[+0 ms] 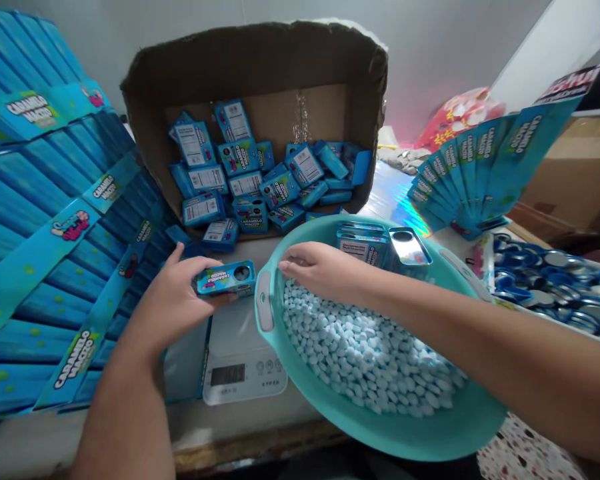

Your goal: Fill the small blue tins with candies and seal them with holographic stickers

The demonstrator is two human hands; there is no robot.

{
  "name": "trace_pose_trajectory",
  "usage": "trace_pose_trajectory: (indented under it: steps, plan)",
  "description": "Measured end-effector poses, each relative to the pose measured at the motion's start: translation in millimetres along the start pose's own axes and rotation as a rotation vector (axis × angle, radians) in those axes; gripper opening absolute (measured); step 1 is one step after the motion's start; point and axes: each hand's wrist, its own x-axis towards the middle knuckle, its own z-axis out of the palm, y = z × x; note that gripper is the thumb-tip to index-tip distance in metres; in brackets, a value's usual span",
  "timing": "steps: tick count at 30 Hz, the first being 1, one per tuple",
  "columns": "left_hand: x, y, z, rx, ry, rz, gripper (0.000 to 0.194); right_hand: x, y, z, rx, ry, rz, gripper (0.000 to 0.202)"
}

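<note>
My left hand (183,290) grips a small blue candy box (223,279) marked "Caramelo Macizo" by its left end. A round hole shows in the box's upper face, and what lies inside is too dark to tell. Below it is a white digital scale (245,387); whether the box touches it I cannot tell. My right hand (315,267) hovers over the left side of a turquoise basin (360,437), fingers curled together. Anything inside those fingers is hidden. Pale blue candies (370,353) fill much of the basin, and several more boxes (363,243) stand at its far side.
Behind, a cardboard box (255,63) lies with its opening toward me, holding many small blue boxes. Stacked blue display cartons (40,267) rise on the left. At right are fanned blue cards (480,163) and a tray of blue and silver round lids (555,277).
</note>
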Motion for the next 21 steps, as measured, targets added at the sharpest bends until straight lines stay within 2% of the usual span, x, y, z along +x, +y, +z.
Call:
trace_pose_trajectory:
  steps: [3,4,5,6,8,9,10,14,21]
  plan:
    - [-1.1,16.5,1.5,-0.021,0.453,0.068,0.033,0.2,-3.2,6.1,0.529,0.013,0.039,0.028]
    - [-1.9,21.2,2.4,-0.006,0.564,0.128,0.037,-0.2,-4.6,7.8,0.715,-0.016,0.062,0.029]
    - [-2.7,25.0,3.4,0.023,0.599,0.219,0.041,-0.8,-6.0,9.1,0.886,-0.051,0.087,0.031]
    - [-3.6,27.8,4.5,0.064,0.557,0.323,0.044,-1.1,-7.1,10.3,1.033,-0.079,0.116,0.034]
    - [-5.0,30.1,7.0,0.148,0.372,0.504,0.050,-0.9,-7.8,12.4,1.237,-0.089,0.207,0.038]
    - [-5.4,30.1,8.4,0.185,0.308,0.560,0.053,-0.3,-7.5,13.4,1.292,-0.072,0.258,0.038]
    - [-5.7,29.8,9.7,0.215,0.293,0.592,0.056,0.6,-7.0,14.4,1.323,-0.046,0.299,0.037]
    - [-6.3,32.5,13.7,0.261,0.377,0.607,0.060,4.1,-5.2,17.4,1.394,-0.024,0.328,0.036]
    - [-8.5,48.4,12.6,0.363,0.369,0.608,0.057,5.7,-5.7,17.1,1.317,-0.069,0.327,0.038]
